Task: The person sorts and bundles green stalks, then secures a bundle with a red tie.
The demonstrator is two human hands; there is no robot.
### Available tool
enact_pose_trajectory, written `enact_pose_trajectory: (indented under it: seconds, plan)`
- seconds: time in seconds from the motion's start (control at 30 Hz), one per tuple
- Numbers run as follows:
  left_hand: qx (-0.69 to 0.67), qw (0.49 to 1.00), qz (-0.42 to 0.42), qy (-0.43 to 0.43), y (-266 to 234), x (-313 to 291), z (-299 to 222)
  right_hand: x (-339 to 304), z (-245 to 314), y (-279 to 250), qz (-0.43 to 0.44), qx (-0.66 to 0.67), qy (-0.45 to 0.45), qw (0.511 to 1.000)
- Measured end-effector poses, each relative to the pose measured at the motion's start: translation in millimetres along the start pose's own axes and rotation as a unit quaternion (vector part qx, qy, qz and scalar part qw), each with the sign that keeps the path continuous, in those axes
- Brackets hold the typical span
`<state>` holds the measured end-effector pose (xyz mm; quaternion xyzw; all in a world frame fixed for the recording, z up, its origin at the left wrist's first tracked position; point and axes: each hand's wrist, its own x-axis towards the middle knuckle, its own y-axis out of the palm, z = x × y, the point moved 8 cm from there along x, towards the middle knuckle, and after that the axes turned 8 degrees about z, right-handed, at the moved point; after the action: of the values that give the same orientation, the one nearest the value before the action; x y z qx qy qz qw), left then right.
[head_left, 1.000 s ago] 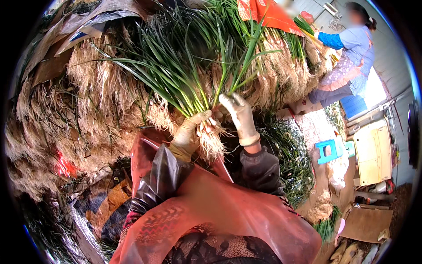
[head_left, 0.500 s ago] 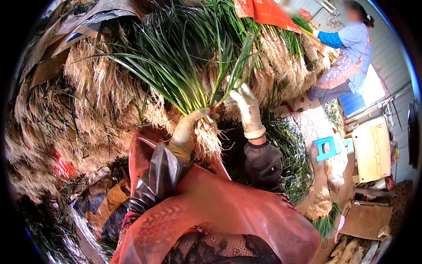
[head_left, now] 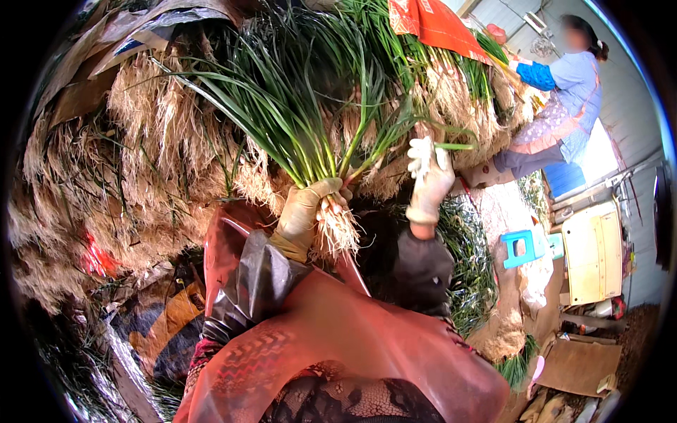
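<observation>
My left hand (head_left: 305, 215), in a pale glove, is closed round the base of a bunch of spring onions (head_left: 314, 151). Their long green leaves fan up and away from me, while the white bulbs and stringy roots (head_left: 336, 227) hang below the fist. Off to the right of the bunch, my right hand (head_left: 431, 182), also gloved, has its fingers curled in a pinch. A thin green leaf (head_left: 453, 146) sticks out from that hand. One stalk on the right side of the bunch leans toward these fingers.
Heaped spring onions with tan roots (head_left: 169, 134) stretch across the far side and left. An orange-red sheet (head_left: 441, 28) covers part of the heap. Loose leaves (head_left: 465, 261) lie right of me. Farther right are a blue stool (head_left: 520, 248) and a person (head_left: 560, 106) in blue sleeves.
My right hand has moved right and a little nearer, away from the bunch, with a leaf now sticking out from it. My left hand keeps its hold on the spring onions.
</observation>
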<state>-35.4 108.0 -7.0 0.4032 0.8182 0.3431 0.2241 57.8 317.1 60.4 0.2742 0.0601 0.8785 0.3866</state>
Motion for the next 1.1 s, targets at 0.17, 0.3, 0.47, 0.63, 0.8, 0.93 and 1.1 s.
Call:
enact_pose_trajectory:
  seconds: [0.17,0.3,0.47,0.63,0.8,0.93,1.1]
  plan:
    - [0.013,0.999,-0.024,0.022,3,4,5,-36,18,43,0.098,-0.51,-0.018,0.854]
    - [0.043,0.998,-0.028,0.039,2,4,14,-33,19,88,0.141,-0.691,-0.094,0.703]
    - [0.056,0.998,-0.013,0.034,-1,2,20,-14,-11,70,0.162,-0.585,-0.03,0.794]
    - [-0.069,0.997,0.019,0.017,22,-4,9,-11,-24,27,-0.034,-0.19,0.072,0.979]
    - [-0.084,0.996,0.038,0.013,20,-18,-2,-39,-57,17,0.127,-0.024,0.338,0.932]
    - [-0.083,0.995,0.056,-0.03,11,-14,18,-57,-51,85,0.288,0.024,0.287,0.913]
    - [-0.034,0.996,0.073,-0.028,12,-22,6,-46,-24,98,0.245,-0.246,0.107,0.932]
